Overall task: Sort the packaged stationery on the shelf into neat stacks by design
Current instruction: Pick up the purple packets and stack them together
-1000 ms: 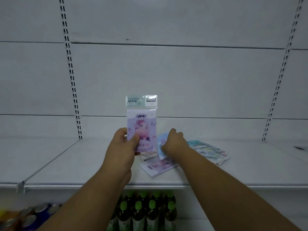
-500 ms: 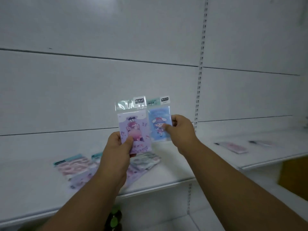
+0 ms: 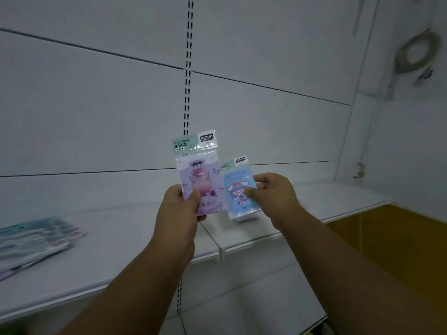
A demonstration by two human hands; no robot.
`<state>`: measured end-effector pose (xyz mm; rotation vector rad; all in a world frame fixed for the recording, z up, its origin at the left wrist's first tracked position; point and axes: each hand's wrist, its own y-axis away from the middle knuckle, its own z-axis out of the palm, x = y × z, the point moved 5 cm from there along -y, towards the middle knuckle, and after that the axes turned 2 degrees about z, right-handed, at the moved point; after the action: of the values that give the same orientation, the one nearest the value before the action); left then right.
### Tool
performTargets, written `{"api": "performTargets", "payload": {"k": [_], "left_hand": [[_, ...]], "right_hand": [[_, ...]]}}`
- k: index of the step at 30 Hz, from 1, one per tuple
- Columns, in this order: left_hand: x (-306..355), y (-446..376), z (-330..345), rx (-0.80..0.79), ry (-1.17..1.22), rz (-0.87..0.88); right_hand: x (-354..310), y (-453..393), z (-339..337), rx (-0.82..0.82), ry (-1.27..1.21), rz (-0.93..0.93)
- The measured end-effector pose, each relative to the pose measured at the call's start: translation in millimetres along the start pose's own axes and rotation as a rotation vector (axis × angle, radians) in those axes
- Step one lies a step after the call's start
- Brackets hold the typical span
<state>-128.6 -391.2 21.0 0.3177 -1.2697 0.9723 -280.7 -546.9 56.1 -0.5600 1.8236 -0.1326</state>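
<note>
Lowered since before, our right hand pinches the blue cartoon-girl packet; our left hand grips the purple plastic-wrapped "FASHION GRACE" packet.

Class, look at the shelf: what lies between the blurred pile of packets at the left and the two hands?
In the head view, only bare white shelf lies between the pile and the hands.

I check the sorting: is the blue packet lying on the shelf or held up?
Held up: the right hand pinches the blue packet upright above the shelf.
</note>
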Motion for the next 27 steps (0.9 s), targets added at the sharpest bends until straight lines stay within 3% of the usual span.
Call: {"api": "performTargets", "payload": {"k": [10, 16, 19, 21, 23, 27], "left_hand": [[-52, -73, 46, 0.063, -0.012, -0.115], [-68, -88, 68, 0.100, -0.055, -0.158], [-71, -90, 76, 0.145, -0.066, -0.137], [-75, -89, 82, 0.175, -0.073, -0.143], [-78, -87, 89, 0.202, -0.094, -0.144], [-82, -88, 103, 0.229, -0.217, -0.114]], "right_hand": [[83, -110, 31, -0.110, 0.342, 0.083], [104, -131, 51, -0.266, 0.762, -0.028], [106, -132, 53, -0.295, 0.816, -0.109], [99, -130, 49, -0.276, 0.740, -0.207], [85, -126, 45, -0.331, 0.440, -0.253], [69, -113, 28, -0.540, -0.202, -0.081]]}}
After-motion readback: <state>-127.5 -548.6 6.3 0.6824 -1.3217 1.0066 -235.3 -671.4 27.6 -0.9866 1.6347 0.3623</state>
